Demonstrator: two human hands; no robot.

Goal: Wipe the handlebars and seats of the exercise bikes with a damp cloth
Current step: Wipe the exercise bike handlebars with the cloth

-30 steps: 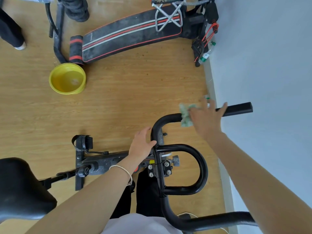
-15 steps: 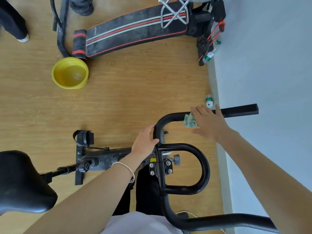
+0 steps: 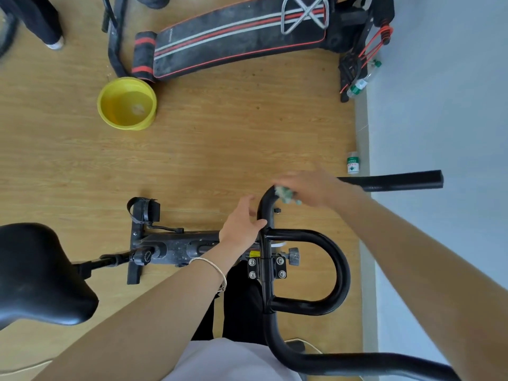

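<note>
- Green-patterned cloth (image 3: 286, 195) is sitting bunched under my right hand (image 3: 310, 188), on the upper bend of the black handlebar (image 3: 342, 270). The hand is blurring, so I cannot tell whether its fingers are curling round the cloth or pressing flat.
- My left hand (image 3: 242, 224) is resting against the bar with relaxed fingers, thumb touching it, holding nothing.
- I am seeing the black seat (image 3: 35, 273) at lower left, and a yellow bowl (image 3: 129, 127) and a bench (image 3: 239, 37) farther off.

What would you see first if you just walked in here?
The big black handlebar fills the lower right; at its upper bend a blurry right hand presses a green cloth. A bright yellow bowl sits on the wooden floor, upper left.
</note>
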